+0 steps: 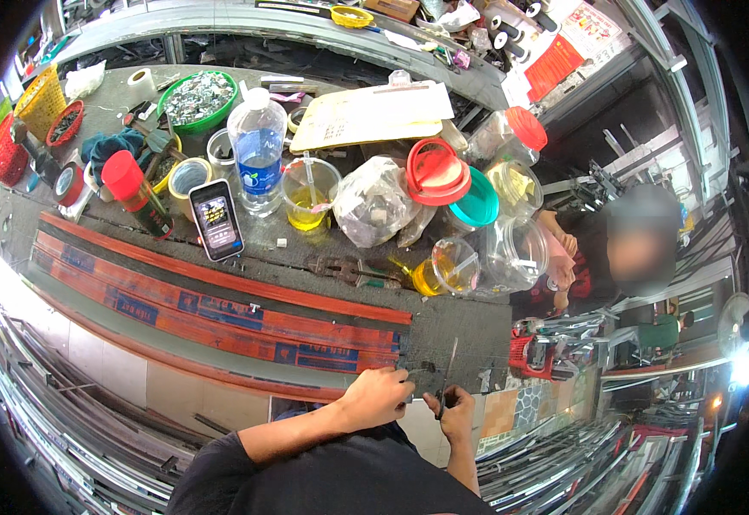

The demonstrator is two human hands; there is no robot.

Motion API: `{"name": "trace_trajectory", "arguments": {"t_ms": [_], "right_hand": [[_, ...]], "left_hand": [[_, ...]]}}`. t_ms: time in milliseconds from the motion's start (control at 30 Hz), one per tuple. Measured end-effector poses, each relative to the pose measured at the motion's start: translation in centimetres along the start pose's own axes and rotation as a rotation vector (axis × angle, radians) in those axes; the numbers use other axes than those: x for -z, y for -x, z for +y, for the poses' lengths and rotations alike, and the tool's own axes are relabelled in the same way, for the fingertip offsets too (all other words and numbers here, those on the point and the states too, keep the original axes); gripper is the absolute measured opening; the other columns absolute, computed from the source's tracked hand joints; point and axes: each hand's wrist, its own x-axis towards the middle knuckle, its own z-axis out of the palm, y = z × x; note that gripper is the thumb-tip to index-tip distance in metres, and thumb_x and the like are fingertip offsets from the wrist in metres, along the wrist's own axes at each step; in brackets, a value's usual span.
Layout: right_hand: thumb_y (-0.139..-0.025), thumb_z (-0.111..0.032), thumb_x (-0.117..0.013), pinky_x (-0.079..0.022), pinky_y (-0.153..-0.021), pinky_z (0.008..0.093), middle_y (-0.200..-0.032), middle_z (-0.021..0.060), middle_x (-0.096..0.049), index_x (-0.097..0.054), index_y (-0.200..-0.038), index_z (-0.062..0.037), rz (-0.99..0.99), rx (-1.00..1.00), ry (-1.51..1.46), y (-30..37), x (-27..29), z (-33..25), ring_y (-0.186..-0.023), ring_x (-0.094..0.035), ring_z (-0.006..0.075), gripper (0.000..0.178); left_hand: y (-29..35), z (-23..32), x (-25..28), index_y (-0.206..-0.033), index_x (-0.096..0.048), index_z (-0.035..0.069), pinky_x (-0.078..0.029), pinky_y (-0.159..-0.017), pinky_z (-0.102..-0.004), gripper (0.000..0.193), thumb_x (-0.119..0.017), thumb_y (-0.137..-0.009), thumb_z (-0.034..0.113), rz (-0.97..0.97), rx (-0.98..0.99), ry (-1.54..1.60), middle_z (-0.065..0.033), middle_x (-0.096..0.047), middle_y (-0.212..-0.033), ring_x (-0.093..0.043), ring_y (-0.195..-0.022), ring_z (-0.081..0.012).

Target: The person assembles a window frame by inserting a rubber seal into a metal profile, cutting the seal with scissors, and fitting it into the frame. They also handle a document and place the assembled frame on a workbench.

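My left hand (379, 396) is closed beside the near right end of the red-wrapped bars (220, 311). Whatever its curled fingers may hold is hidden. To its right, over the bench edge, my right hand (455, 414) is wrapped round a thin tool (451, 365) with a dark handle. The tool's narrow shaft points away from me; its exact kind is too small to tell. The bars lie side by side along the bench's front, in red film with blue printed patches. Just beyond them rest dark-jawed pliers (349, 269).
A phone (217, 225) stands propped near a red-capped spray can (137, 193) and a water bottle (259, 154). Cups of yellow liquid (308, 215), plastic jars (512, 249) and a green basket (199, 101) crowd the bench (469, 330). Another person (632, 245) is at the right.
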Motion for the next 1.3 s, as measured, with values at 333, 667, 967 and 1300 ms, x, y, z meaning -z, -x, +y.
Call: {"name": "trace_trajectory", "arguments": {"t_ms": [333, 667, 967, 1300], "right_hand": [[-0.076, -0.035, -0.115, -0.04, -0.054, 0.0296, -0.067, -0.0012, -0.062, -0.061, -0.078, -0.0056, 0.0, 0.013, 0.225, -3.3, 0.4, -1.9, -0.062, -0.052, 0.0064, 0.062], [-0.086, -0.031, -0.11, -0.043, -0.054, 0.0283, -0.07, 0.0009, -0.064, -0.062, -0.105, -0.0057, 0.126, 0.061, 0.16, -3.3, -0.4, -2.0, -0.06, -0.057, 0.009, 0.057], [-0.106, -0.031, -0.092, -0.046, -0.052, 0.0287, -0.081, 0.0085, -0.074, -0.072, -0.123, -0.0009, 0.141, -0.282, -0.521, -1.6, -0.9, -3.8, -0.061, -0.064, 0.0128, 0.04], [-0.087, -0.045, -0.107, -0.051, -0.065, 0.0346, -0.081, 0.0037, -0.07, -0.068, -0.093, -0.006, -0.176, 0.162, -0.245, 4.2, -1.9, -8.0, -0.073, -0.064, 0.0142, 0.056]], "left_hand": [[-0.7, -1.5, -0.4, -0.1, -0.075, 0.008, -0.064, -0.084, -0.0515, 0.024, -0.086, -0.085, 0.023, -0.081, 0.051, 0.082, -0.0121, -0.07, -0.102, -0.077, -0.101, -0.0374], [-0.8, -2.0, -0.3, -0.099, -0.075, 0.008, -0.064, -0.085, -0.0522, 0.025, -0.086, -0.084, 0.024, -0.123, 0.07, 0.101, -0.0129, -0.071, -0.102, -0.077, -0.102, -0.0383], [-0.6, -1.4, 0.1, -0.106, -0.078, 0.009, -0.065, -0.087, -0.0524, 0.028, -0.086, -0.085, 0.026, -0.125, 0.046, 0.084, -0.013, -0.074, -0.105, -0.078, -0.104, -0.0389], [-0.6, -0.3, 0.2, -0.155, -0.073, 0.015, -0.064, -0.085, -0.05, 0.065, -0.088, -0.092, 0.016, -0.151, 0.061, 0.005, -0.0151, -0.08, -0.116, -0.08, -0.104, -0.0411]]}}
